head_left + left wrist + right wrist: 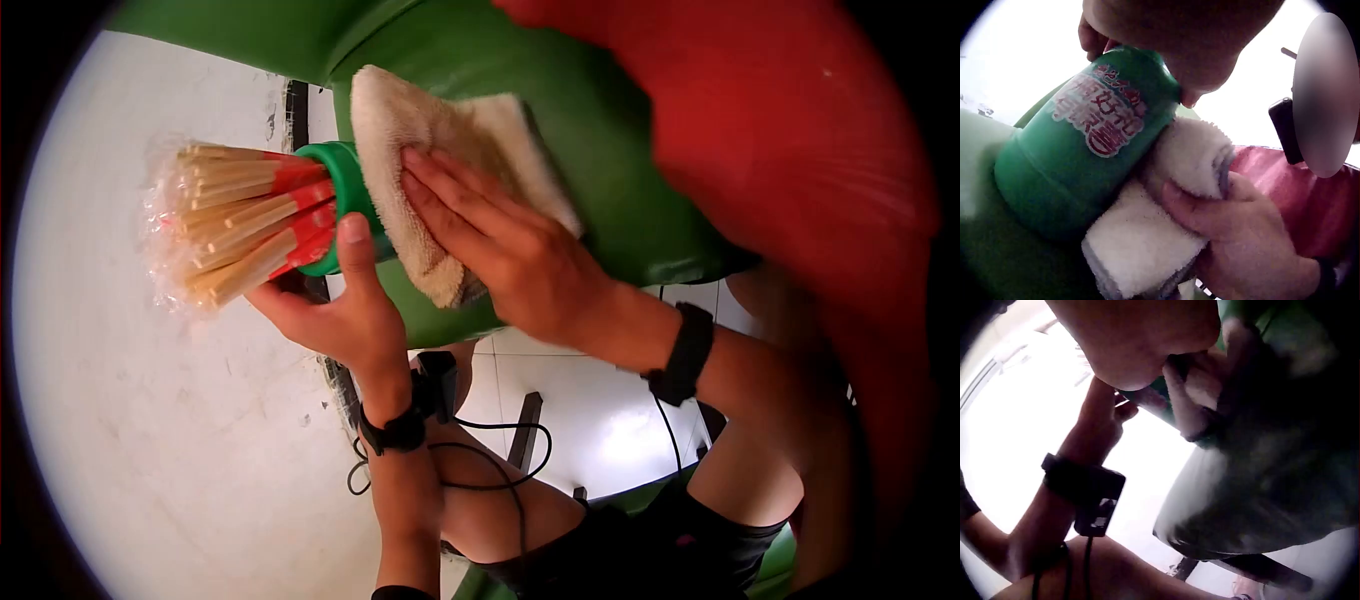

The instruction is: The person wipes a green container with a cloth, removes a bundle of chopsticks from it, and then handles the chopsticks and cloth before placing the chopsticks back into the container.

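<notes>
A green plastic container (pixel 1085 144) with red-and-white lettering lies tilted on the green seat. Wooden chopsticks (pixel 235 215) with red bands stick out of its mouth, their outer ends covered by clear plastic wrap (pixel 160 225). My left hand (pixel 350 325) grips the container near its rim (pixel 350 190), thumb on the near side. In my right hand (pixel 540 275) is a folded cream towel (pixel 400 130), held against the container's side. The left wrist view shows the right thumb (pixel 1188 206) pressing into the towel. The right wrist view is dark around the towel.
The green padded seat (pixel 600 150) spans the top, beside a pale, scuffed wall (pixel 120 400). A red cloth (pixel 790 110) hangs at upper right. Black cables (pixel 500 485) loop from the left wrist camera (pixel 437 380) over the person's legs. Tiled floor (pixel 620 430) shows below.
</notes>
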A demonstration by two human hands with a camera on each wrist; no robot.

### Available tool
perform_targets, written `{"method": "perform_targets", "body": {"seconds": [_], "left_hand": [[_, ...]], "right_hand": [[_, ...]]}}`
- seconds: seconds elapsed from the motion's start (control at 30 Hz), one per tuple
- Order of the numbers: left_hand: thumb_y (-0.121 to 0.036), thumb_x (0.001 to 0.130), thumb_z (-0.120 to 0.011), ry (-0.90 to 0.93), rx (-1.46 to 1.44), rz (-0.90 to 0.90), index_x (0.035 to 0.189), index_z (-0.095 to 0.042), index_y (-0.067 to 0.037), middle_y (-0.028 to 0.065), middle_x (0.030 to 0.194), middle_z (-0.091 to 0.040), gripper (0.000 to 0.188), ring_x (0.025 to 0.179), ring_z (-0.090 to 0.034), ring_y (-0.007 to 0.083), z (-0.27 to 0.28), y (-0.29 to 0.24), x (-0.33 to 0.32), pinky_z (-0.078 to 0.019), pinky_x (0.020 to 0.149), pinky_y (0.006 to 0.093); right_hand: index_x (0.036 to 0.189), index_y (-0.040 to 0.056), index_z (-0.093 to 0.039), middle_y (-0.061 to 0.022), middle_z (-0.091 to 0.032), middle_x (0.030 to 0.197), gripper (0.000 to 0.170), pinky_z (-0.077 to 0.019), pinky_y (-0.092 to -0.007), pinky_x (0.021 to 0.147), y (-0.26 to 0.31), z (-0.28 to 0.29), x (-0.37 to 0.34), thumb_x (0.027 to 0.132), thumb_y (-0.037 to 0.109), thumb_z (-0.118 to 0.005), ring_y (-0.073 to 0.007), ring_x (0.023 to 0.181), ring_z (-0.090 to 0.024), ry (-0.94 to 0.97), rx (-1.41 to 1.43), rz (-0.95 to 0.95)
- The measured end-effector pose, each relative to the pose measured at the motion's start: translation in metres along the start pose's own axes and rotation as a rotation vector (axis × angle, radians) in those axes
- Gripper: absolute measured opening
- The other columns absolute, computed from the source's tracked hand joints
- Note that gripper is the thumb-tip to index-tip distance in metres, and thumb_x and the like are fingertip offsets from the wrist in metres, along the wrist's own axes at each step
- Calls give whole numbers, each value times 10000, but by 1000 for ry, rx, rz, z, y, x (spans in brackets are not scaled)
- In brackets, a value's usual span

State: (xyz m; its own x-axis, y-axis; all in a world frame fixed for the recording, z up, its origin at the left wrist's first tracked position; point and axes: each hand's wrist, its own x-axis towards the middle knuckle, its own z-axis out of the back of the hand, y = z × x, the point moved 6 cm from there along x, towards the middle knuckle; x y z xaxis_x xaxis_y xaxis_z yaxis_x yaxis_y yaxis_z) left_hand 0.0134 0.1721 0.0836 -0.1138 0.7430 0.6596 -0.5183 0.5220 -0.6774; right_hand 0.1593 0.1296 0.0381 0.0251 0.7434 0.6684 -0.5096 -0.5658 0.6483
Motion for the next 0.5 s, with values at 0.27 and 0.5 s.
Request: {"method": "perform_targets", "body": {"seconds": [0.27,0.5], "left_hand": [[-260,832,-753,26,59,6,1090,-451,15,136,1089,-572,483,994,-539,195,2,6,4,-432,885,338],[-395,843,-693,168,-131,-23,1302,-360,38,166,1284,-483,714,1180,-478,252,10,24,11,-379,1004,399]], "right_hand": [[1262,17,-554,-104,-484,1382,515,-318,-399,1101,-30,4,2,753,65,-617,-267,1309,-412,308,-595,-12],[1141,-55,-582,-152,-662,1036,354,-517,-349,791,-95,100,33,800,35,-602,-244,930,-648,0,163,-815]]}}
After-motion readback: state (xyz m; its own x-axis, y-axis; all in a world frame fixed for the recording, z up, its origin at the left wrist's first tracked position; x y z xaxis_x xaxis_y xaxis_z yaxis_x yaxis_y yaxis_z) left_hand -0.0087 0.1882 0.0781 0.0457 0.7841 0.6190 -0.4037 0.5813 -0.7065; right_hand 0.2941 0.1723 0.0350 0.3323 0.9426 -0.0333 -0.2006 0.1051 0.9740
